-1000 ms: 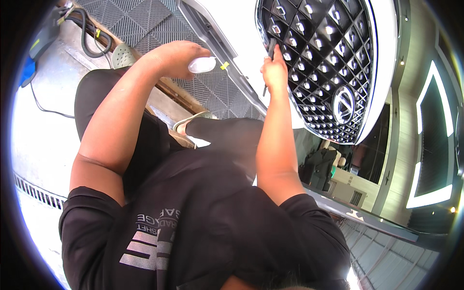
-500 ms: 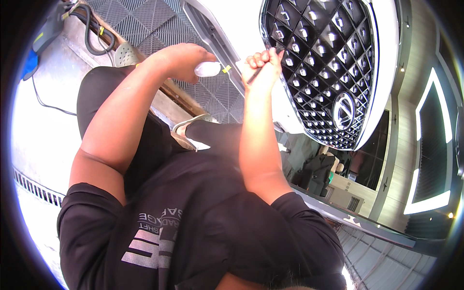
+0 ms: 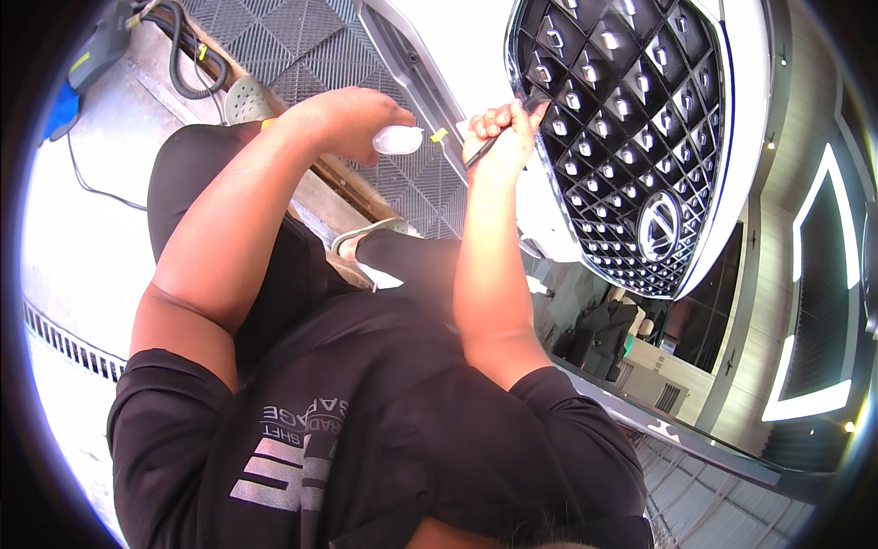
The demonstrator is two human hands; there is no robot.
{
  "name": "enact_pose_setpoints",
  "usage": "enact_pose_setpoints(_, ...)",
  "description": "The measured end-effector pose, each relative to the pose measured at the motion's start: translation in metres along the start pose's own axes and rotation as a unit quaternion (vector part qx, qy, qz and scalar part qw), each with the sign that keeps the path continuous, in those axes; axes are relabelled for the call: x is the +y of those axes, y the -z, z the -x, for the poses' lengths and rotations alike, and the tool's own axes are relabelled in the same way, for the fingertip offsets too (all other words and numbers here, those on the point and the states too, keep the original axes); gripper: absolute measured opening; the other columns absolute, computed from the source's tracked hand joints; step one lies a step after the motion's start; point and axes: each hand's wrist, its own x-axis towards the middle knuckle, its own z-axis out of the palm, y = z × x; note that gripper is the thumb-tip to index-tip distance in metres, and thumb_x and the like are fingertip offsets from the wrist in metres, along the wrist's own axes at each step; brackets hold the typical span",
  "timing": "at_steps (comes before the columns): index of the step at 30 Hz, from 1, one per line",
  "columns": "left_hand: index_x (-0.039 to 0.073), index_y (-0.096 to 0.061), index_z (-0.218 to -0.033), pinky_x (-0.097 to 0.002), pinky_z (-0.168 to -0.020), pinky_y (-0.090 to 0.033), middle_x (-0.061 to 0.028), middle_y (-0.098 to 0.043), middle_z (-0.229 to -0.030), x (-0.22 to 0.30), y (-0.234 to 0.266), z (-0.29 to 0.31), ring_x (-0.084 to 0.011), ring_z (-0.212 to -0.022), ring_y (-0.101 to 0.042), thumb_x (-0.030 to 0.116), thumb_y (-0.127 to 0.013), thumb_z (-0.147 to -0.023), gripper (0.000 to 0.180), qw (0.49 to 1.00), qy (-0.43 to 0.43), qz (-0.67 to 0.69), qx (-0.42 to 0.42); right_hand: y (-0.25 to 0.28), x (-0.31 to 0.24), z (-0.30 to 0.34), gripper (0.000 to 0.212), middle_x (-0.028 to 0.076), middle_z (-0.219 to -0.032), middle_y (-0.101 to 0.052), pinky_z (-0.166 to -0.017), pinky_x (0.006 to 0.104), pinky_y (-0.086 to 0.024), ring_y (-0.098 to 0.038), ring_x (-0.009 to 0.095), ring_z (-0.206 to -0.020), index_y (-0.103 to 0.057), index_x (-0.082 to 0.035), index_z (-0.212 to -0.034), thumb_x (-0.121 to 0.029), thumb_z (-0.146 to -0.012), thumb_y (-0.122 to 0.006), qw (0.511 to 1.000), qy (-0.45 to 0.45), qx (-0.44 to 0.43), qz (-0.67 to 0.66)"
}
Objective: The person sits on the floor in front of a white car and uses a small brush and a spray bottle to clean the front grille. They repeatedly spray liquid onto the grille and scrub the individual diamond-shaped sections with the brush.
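My left hand [image 3: 358, 126] is closed around a small translucent white container [image 3: 399, 140], whose rounded end sticks out past the fingers. To its right, my right hand [image 3: 500, 145] grips a slim black-handled tool [image 3: 482, 154], perhaps a brush. Its handle end shows below the fist, and its far tip sits close to the rim of a car's grille [image 3: 615, 137]; I cannot tell whether they touch. The grille is black mesh with several small chrome pieces and a round chrome emblem [image 3: 658, 226]. White car bodywork [image 3: 471, 55] surrounds it.
A grey trim edge [image 3: 402, 59] of the car runs beside my hands. Grey ribbed floor tiles [image 3: 274, 46] lie beyond my left arm. At upper left are a black corrugated hose [image 3: 178, 69], a grey-and-blue machine [image 3: 96, 55] and a thin cable [image 3: 87, 188].
The car and floor have shifted slightly right and down in the picture. My right hand has turned a little with the black tool, and its tip stays by the grille rim. Both grips remain.
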Motion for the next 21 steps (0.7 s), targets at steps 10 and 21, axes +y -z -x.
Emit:
enact_pose_setpoints(10, 0.009, -0.063, -0.138, -0.0453, -0.108, -0.052, -0.0148, -0.07, -0.128, -0.003, -0.007, -0.009, -0.0359, -0.124, -0.065, 0.01, -0.087, -0.069, 0.073, 1.0, -0.015, 0.0, -0.001, -0.012, -0.019, -0.025, 0.021, -0.002, -0.067, -0.051, -0.047, 0.0298, -0.037, -0.046, 0.011, -0.05, -0.045, -0.022, -0.123, -0.012, -0.107, -0.054, 0.991, -0.099, 0.079, 0.039)
enact_pose_setpoints(21, 0.009, -0.062, -0.141, -0.0458, -0.109, -0.051, -0.0146, -0.069, -0.129, -0.005, -0.006, -0.005, -0.037, -0.124, -0.064, 0.008, -0.087, -0.069, 0.076, 1.0, -0.016, 0.012, 0.007, -0.024, -0.023, -0.01, 0.018, -0.003, -0.066, -0.05, -0.051, 0.0298, -0.039, -0.045, 0.01, -0.05, -0.052, -0.012, -0.09, -0.014, -0.108, -0.054, 0.994, -0.108, 0.016, -0.022)
